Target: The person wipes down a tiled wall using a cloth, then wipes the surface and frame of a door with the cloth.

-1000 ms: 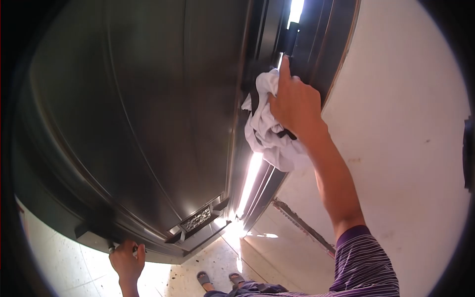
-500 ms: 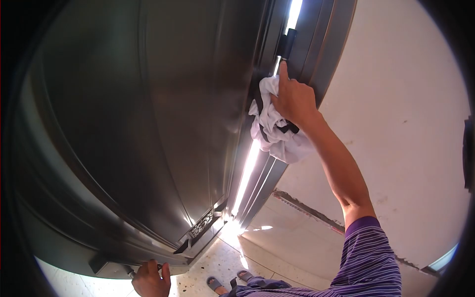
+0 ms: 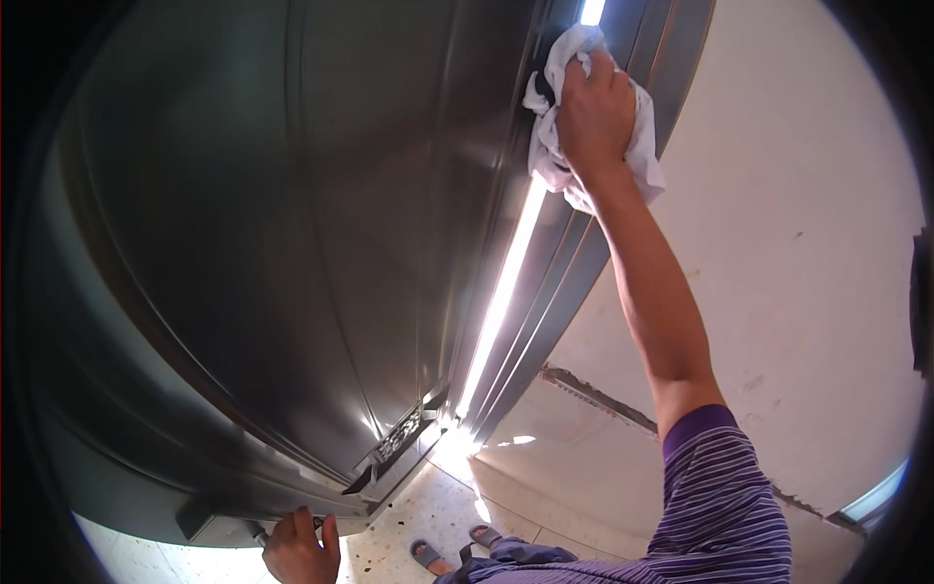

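My right hand (image 3: pixel 595 115) is shut on a crumpled white cloth (image 3: pixel 644 161) with dark patches, pressed against the gap and frame on the hinge side of a large dark metal door (image 3: pixel 379 195). The cloth hides the hinge behind it. Down at the lower left, my left hand (image 3: pixel 302 553) is closed around the door handle (image 3: pixel 259 537) near the door's free edge. Most of the handle is covered by the fingers.
Bright light comes through the long gap (image 3: pixel 506 292) between door and dark door frame (image 3: pixel 545 282). A pale wall (image 3: pixel 778 195) with a broken strip (image 3: pixel 603 399) stands to the right. My sandalled feet (image 3: pixel 425 555) are on the speckled floor (image 3: pixel 399 530).
My right hand has moved up along the door gap with the cloth, from below the hinge to over it. Its extended index finger is now curled in. The left hand has barely moved.
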The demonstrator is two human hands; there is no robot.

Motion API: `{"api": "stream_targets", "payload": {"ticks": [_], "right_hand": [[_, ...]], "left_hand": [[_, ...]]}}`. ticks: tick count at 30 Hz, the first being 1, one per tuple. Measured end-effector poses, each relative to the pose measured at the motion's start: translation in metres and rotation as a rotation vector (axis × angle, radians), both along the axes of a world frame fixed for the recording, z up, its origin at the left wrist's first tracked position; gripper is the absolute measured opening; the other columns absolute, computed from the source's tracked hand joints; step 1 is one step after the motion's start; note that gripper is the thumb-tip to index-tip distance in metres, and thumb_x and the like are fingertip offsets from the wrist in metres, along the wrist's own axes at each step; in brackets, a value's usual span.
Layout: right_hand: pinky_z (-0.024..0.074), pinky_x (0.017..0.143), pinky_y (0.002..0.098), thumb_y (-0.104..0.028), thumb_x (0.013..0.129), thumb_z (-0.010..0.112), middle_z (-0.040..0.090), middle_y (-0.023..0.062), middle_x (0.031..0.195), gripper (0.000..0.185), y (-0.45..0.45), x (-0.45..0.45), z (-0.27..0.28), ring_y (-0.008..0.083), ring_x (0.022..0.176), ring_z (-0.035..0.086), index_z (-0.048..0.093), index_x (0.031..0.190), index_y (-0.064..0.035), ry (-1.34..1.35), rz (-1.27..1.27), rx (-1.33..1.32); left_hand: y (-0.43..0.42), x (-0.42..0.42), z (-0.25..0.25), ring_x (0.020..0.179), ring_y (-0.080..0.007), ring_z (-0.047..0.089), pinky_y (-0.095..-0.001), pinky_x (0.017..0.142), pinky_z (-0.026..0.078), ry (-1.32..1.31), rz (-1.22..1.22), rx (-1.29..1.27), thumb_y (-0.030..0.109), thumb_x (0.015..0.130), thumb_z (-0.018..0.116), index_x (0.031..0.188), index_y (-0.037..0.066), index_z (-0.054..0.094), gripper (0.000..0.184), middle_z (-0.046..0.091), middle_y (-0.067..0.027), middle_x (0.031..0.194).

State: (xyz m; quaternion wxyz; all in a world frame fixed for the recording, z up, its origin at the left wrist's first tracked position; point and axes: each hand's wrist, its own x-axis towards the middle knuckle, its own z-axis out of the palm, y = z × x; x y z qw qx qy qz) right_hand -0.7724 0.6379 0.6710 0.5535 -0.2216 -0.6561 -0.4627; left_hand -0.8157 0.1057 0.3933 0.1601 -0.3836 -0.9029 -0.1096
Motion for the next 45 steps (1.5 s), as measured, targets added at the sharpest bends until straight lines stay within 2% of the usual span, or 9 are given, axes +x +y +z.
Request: {"api": "stream_targets", "payload": {"ticks": [9, 14, 18, 25, 28, 35, 36, 41, 45], "right_hand": [[0.0511, 0.083, 0.0496, 0.002, 0.075, 0.064, 0.060, 0.0224, 0.114, 0.027, -0.016, 0.024, -0.133, 0.0424, 0.097, 0.061, 0.065, 0.102, 0.0015, -0.184, 0.364, -0.416], [0.0510, 0.089, 0.0478, 0.008, 0.064, 0.064, 0.060, 0.0242, 0.111, 0.036, -0.022, 0.025, -0.044, 0.0438, 0.103, 0.061, 0.064, 0.099, 0.0028, 0.063, 0.790, -0.193], [0.0484, 0.089, 0.0459, -0.009, 0.086, 0.062, 0.062, 0.0216, 0.111, 0.027, -0.042, -0.006, 0.020, 0.0420, 0.103, 0.061, 0.061, 0.112, 0.0007, 0.271, 0.829, -0.130], [0.0434, 0.108, 0.0491, -0.010, 0.076, 0.075, 0.053, 0.0253, 0.139, 0.055, -0.053, -0.022, -0.196, 0.0481, 0.128, 0.050, 0.058, 0.128, -0.0023, 0.227, 0.931, -0.702], [0.0564, 0.085, 0.0456, -0.006, 0.074, 0.074, 0.064, 0.0203, 0.118, 0.042, -0.046, 0.019, -0.256, 0.0444, 0.100, 0.066, 0.066, 0.115, -0.0058, -0.062, 0.782, -1.037], [0.0517, 0.069, 0.0379, -0.014, 0.073, 0.073, 0.066, 0.0035, 0.107, 0.022, -0.038, 0.066, -0.041, 0.0279, 0.091, 0.062, 0.076, 0.095, -0.0169, -0.027, 0.334, 0.042], [0.0543, 0.075, 0.0385, -0.011, 0.064, 0.076, 0.061, 0.0051, 0.119, 0.045, -0.028, 0.066, 0.000, 0.0292, 0.099, 0.061, 0.074, 0.108, -0.0214, -0.010, 0.162, 0.111], [0.0413, 0.094, 0.0502, -0.023, 0.084, 0.069, 0.063, 0.0143, 0.109, 0.023, 0.019, 0.016, 0.046, 0.0329, 0.114, 0.056, 0.074, 0.104, -0.0122, -0.276, -0.346, -0.043], [0.0471, 0.086, 0.0487, -0.020, 0.085, 0.069, 0.065, 0.0137, 0.100, 0.018, -0.003, 0.023, 0.031, 0.0359, 0.098, 0.062, 0.070, 0.092, -0.0037, -0.317, -0.213, -0.237]], "left_hand": [[-0.004, 0.003, -0.010, 0.066, -0.0338, 0.068, -0.0441, 0.058, 0.053, 0.075, -0.027, 0.113, 0.028, 0.085, 0.076, 0.094, 0.006, 0.064, 0.026, 0.067, -0.0143, 0.077], [0.001, 0.004, -0.010, 0.068, -0.0336, 0.069, -0.0430, 0.059, 0.054, 0.057, 0.007, 0.073, 0.027, 0.084, 0.076, 0.091, 0.006, 0.064, 0.025, 0.069, -0.0135, 0.079], [0.008, 0.004, -0.011, 0.067, -0.0328, 0.070, -0.0429, 0.058, 0.054, 0.041, 0.032, 0.075, 0.026, 0.084, 0.076, 0.089, 0.007, 0.064, 0.024, 0.070, -0.0124, 0.079], [0.012, 0.005, -0.019, 0.067, -0.0324, 0.070, -0.0433, 0.059, 0.054, 0.043, 0.100, 0.117, 0.022, 0.081, 0.074, 0.084, 0.007, 0.064, 0.018, 0.069, -0.0113, 0.075], [0.013, 0.006, -0.018, 0.067, -0.0329, 0.070, -0.0434, 0.058, 0.054, 0.057, 0.129, 0.109, 0.021, 0.080, 0.073, 0.083, 0.007, 0.065, 0.016, 0.069, -0.0115, 0.074], [0.014, 0.005, -0.021, 0.066, -0.0334, 0.068, -0.0443, 0.057, 0.053, 0.076, 0.135, 0.115, 0.021, 0.082, 0.072, 0.081, 0.009, 0.062, 0.016, 0.067, -0.0107, 0.074], [0.014, 0.005, -0.020, 0.066, -0.0335, 0.068, -0.0444, 0.057, 0.052, 0.063, 0.133, 0.113, 0.021, 0.082, 0.072, 0.081, 0.009, 0.062, 0.016, 0.067, -0.0106, 0.074], [0.008, 0.001, -0.019, 0.064, -0.0297, 0.068, -0.0414, 0.056, 0.055, 0.069, 0.069, 0.045, 0.028, 0.089, 0.071, 0.091, 0.008, 0.065, 0.021, 0.069, -0.0101, 0.078], [0.002, -0.002, -0.013, 0.065, -0.0256, 0.070, -0.0384, 0.058, 0.058, 0.121, -0.018, 0.048, 0.033, 0.093, 0.069, 0.098, 0.008, 0.068, 0.026, 0.071, -0.0084, 0.081]]}}
